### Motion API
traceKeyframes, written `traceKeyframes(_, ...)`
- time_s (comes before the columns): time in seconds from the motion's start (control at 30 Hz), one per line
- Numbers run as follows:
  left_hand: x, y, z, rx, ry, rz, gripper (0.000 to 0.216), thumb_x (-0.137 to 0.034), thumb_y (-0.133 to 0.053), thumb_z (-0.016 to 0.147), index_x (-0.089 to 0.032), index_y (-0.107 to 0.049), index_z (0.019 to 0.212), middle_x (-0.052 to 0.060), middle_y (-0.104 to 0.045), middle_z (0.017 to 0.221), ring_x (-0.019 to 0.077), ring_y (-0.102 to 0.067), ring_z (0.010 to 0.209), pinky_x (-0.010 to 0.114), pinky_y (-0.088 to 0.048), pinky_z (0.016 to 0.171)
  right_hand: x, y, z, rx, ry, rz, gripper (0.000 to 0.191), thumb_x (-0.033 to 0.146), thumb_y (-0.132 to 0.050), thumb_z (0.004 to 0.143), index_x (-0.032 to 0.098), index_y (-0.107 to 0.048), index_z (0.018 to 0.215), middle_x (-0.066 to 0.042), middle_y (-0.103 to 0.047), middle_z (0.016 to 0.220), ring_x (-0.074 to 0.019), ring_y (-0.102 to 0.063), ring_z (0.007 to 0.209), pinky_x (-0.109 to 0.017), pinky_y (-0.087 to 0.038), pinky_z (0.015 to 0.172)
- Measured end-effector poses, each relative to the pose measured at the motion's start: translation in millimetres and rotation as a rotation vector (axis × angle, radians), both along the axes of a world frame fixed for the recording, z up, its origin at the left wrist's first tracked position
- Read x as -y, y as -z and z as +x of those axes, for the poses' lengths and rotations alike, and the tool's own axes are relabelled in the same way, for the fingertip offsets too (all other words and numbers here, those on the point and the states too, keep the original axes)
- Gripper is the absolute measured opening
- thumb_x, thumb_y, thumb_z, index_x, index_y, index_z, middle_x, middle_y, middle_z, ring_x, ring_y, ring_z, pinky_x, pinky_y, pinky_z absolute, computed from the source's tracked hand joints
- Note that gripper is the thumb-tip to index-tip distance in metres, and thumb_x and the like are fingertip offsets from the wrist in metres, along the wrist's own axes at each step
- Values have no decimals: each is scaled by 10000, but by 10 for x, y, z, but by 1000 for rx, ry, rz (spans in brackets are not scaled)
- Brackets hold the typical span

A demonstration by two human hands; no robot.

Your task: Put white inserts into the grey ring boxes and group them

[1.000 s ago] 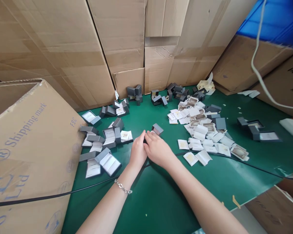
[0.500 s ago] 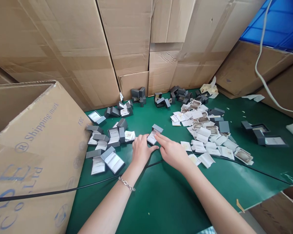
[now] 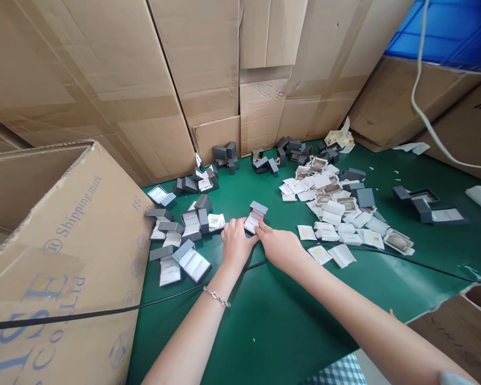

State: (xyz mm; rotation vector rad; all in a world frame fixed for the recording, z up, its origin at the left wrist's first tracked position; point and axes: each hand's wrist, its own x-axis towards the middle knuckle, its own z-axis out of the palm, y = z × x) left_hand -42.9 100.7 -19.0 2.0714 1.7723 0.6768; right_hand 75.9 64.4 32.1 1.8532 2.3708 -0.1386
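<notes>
A small grey jewelry box (image 3: 256, 214) with a white inside stands with its lid up on the green tabletop in front of me. My left hand (image 3: 237, 243) grips its near left side, fingers closed and thumb pointing right. At the near right edge, the closed fingers of my right hand (image 3: 279, 245) press on the box. The thumbs of both hands almost meet. To the left lie several similar open boxes (image 3: 191, 260) with white inserts. A small white card packet (image 3: 215, 222) rests just beyond my left hand.
A heap of white paper inserts (image 3: 332, 208) spreads to the right, with dark box parts (image 3: 294, 149) behind it. A black cable (image 3: 172, 291) crosses the table. A large open carton (image 3: 84, 256) stands left, and stacked cartons (image 3: 124, 80) wall off the back.
The view has shifted slightly. My right hand's outstretched fingers have drawn in and closed at the box's near right edge. My left hand stays at its left side.
</notes>
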Motion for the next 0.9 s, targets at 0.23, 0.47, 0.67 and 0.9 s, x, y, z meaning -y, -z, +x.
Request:
traceKeyframes(0.23,-6,24,-8,102,95,78,602,-308,-650,716,-232,-419,1267,101,-457,1235,285,-407,1167,450,-371,949,-361,-73,91,-64,122,132,364,20,-448,755,44,-617,1077,-242,-599,1099,-350,-594,945,-421,-510,677)
traceKeyframes(0.47,-57,98,12,328,15,194,636,-161,-518,757,-183,-269,1341,121,-468,1101,259,-437,1098,486,-348,971,-964,-8,-115,-359,-70,64,537,19,-440,731,215,-568,1214,-72,-599,1197,-193,-598,986,-259,-492,766)
traceKeyframes(0.67,-59,91,11,424,-37,152,692,-157,-501,774,-161,-166,1379,132,-444,1119,245,-421,1103,456,-358,977,-1244,8,-184,-927,64,235,475,36,-285,768,140,-609,1100,-27,-666,1024,-112,-612,857,-222,-480,784)
traceKeyframes(0.9,-52,38,0,360,2,54,553,-178,-457,808,-185,-292,1336,118,-469,1166,249,-413,1151,479,-327,1004,-1963,65,603,-629,401,624,524,185,-501,775,119,-449,1292,-192,-363,1370,-303,-337,1248,-455,-300,1010)
